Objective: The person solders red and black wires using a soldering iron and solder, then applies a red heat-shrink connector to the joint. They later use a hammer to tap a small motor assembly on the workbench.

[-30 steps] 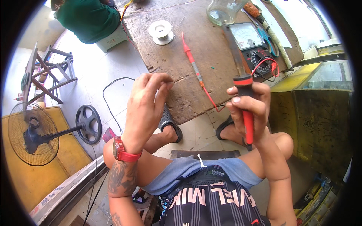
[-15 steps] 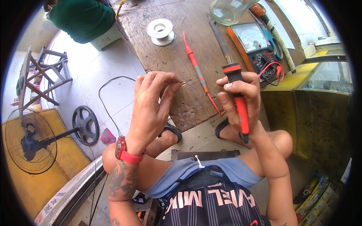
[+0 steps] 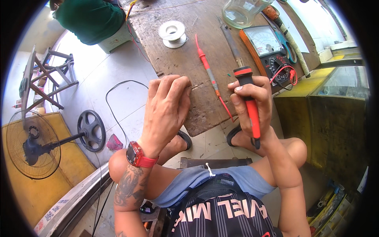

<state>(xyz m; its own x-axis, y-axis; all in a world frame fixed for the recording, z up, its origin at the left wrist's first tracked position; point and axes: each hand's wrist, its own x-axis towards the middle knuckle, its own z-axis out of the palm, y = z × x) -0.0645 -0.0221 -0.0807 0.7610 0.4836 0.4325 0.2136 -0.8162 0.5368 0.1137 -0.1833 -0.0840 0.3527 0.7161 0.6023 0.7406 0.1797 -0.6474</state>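
My right hand (image 3: 254, 100) is wrapped round the red and black handle of a soldering iron (image 3: 252, 116). Its metal barrel points away over the wooden table (image 3: 166, 59). At the table's near left edge my left hand (image 3: 166, 102) is closed, fingertips curled under and pressed together. What lies in that pinch is hidden. Between the hands a red test probe (image 3: 209, 73) rests on the wood. Beyond my left hand stands a white spool of solder wire (image 3: 172, 33), a loose end sticking out at its right.
Right of the iron lie an analog multimeter (image 3: 266, 49) with a red lead and, behind it, a glass jar (image 3: 241, 14). A yellow cabinet (image 3: 316, 83) stands at the right. On the left are a fan (image 3: 33, 144) and a person's green shirt (image 3: 89, 19).
My left hand has turned and drawn its fingertips under; the small thin piece that showed at them is now hidden. The right hand keeps the iron in nearly the same place.
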